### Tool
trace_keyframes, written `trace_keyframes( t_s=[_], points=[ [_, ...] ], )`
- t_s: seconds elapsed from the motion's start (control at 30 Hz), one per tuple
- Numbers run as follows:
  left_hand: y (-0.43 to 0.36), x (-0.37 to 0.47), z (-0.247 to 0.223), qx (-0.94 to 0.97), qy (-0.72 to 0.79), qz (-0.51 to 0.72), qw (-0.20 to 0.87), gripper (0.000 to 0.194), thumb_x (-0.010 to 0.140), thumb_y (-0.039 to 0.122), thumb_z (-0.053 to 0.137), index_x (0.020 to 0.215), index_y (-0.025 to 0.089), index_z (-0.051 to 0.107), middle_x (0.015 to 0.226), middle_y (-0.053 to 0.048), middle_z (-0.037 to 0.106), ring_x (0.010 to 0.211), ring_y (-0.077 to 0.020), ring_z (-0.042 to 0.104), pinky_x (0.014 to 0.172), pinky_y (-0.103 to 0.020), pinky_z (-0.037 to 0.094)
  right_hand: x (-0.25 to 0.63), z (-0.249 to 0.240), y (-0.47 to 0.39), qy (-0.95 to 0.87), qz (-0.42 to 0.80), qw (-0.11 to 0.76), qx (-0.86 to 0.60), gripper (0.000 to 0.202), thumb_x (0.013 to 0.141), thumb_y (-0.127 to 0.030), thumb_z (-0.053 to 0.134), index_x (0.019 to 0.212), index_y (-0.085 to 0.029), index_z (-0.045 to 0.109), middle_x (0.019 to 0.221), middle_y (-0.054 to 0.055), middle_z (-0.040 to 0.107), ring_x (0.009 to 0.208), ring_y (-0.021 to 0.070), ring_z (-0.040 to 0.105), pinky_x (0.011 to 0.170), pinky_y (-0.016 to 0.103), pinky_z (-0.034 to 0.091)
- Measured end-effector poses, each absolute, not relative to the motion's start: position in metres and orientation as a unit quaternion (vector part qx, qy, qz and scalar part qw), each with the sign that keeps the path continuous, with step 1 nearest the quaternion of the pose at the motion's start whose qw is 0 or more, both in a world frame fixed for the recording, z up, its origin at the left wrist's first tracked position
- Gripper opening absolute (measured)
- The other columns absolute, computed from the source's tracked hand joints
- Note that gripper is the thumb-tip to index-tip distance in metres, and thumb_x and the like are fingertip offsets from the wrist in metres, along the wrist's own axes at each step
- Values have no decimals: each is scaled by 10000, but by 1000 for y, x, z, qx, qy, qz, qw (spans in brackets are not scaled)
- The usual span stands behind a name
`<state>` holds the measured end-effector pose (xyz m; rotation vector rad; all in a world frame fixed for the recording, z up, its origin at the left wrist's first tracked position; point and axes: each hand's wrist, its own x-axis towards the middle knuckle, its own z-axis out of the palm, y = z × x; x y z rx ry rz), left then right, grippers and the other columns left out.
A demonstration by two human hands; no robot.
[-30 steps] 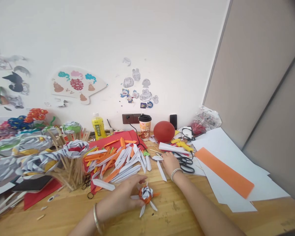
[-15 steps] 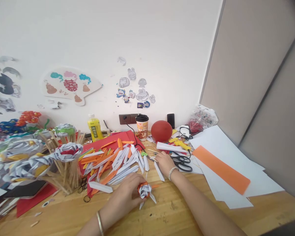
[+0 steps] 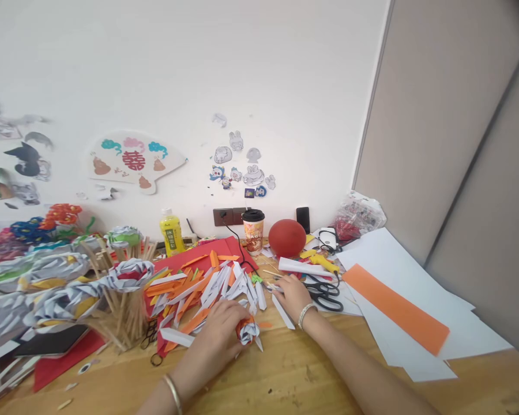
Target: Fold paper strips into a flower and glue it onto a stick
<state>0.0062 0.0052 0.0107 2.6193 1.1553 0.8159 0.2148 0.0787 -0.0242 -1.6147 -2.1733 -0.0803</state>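
My left hand (image 3: 222, 328) is closed around a folded paper flower (image 3: 248, 331) with white petals and orange pieces, low over the front of the wooden table. Pointed white tips stick out beneath the flower. Farther forward, my right hand (image 3: 294, 297) rests with its fingers bent down at the tabletop, by some thin sticks and a slim greyish item; what its fingertips grip is too small to make out. A folded white paper strip (image 3: 283, 313) lies beside that hand. Black-handled scissors (image 3: 326, 297) lie just to its right. A pile of folded white and orange strips (image 3: 216, 282) spreads behind my left hand.
Finished paper flowers (image 3: 132, 274) on wooden sticks crowd the left. A yellow bottle (image 3: 172, 233), a lidded cup (image 3: 254, 233) and a red balloon (image 3: 286, 238) stand near the wall. A yellow glue gun (image 3: 324, 263), white sheets (image 3: 393, 343) and an orange strip (image 3: 395, 308) lie right.
The view has shifted slightly, so the scene sits a little lower. My left hand still holds the flower, now turned slightly; my right hand stays at nearly the same spot.
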Motion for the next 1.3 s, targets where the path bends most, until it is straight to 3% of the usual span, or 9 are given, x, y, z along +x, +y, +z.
trace_keyframes(
  t_s=[0.23, 0.37, 0.47, 0.57, 0.77, 0.93, 1.1, 1.2, 1.3],
  points=[
    [8, 4, 2, 884, 370, 285, 16, 236, 737, 152, 540, 963, 220, 526, 995, -59, 591, 992, -236, 462, 886, -393, 370, 204, -18, 93, -775, -17, 216, -594, 153, 793, -111, 475, 788, -128, 628, 879, 123, 616, 890, 234, 528, 735, 308, 407],
    [10, 4, -7, 857, 407, 317, -5, 303, 718, 164, 560, 1010, 207, 491, 991, -80, 556, 960, -245, 477, 825, -392, 411, 199, -7, 68, -792, -8, 259, -553, 181, 853, -139, 410, 877, -152, 589, 870, 64, 613, 857, 168, 537, 754, 265, 407],
    [13, 4, -14, 838, 422, 346, -10, 310, 708, 190, 574, 1002, 198, 473, 993, -87, 530, 959, -250, 484, 804, -407, 428, 192, -5, 44, -869, 49, 316, -378, 190, 858, -146, 421, 953, -196, 577, 876, 22, 623, 839, 137, 537, 739, 241, 411],
    [15, 4, -18, 838, 416, 353, -15, 325, 702, 166, 574, 1004, 195, 458, 982, -80, 523, 948, -240, 490, 798, -415, 434, 185, -7, 34, -885, 40, 344, -311, 174, 844, -146, 446, 904, -195, 602, 796, 27, 620, 793, 153, 524, 707, 267, 409],
    [13, 7, -15, 851, 405, 328, -59, 377, 662, 102, 594, 1006, 182, 460, 969, -76, 550, 941, -232, 491, 796, -389, 437, 182, -12, 41, -886, -46, 332, -320, 133, 833, -200, 490, 783, -161, 606, 705, 35, 588, 709, 164, 501, 627, 265, 400],
    [11, 8, -9, 863, 393, 306, -82, 235, 724, 171, 567, 947, 190, 496, 930, -57, 593, 923, -228, 488, 803, -390, 404, 181, -10, 38, -891, -142, 299, -310, 196, 848, -184, 437, 732, -162, 594, 651, 37, 559, 668, 171, 469, 612, 279, 374],
    [10, 3, 2, 891, 343, 294, -36, 291, 794, 385, 489, 996, 176, 505, 933, -72, 607, 910, -232, 482, 834, -414, 357, 179, -11, 34, -887, -116, 309, -324, 189, 832, -159, 428, 703, -161, 567, 657, 26, 550, 660, 152, 453, 627, 259, 362],
    [9, 1, 8, 881, 357, 310, 13, 265, 875, 332, 335, 907, 191, 557, 844, -45, 611, 839, -189, 502, 818, -376, 361, 178, -10, 32, -889, -78, 319, -320, 183, 828, -157, 435, 695, -164, 561, 656, 18, 550, 671, 140, 462, 636, 240, 358],
    [10, 2, 11, 865, 384, 323, 15, 225, 860, 259, 405, 753, 188, 589, 719, -15, 601, 732, -151, 510, 754, -316, 382, 175, -9, 29, -890, -46, 322, -319, 158, 810, -162, 464, 685, -168, 560, 662, 13, 555, 674, 134, 469, 627, 229, 354]
  ],
)
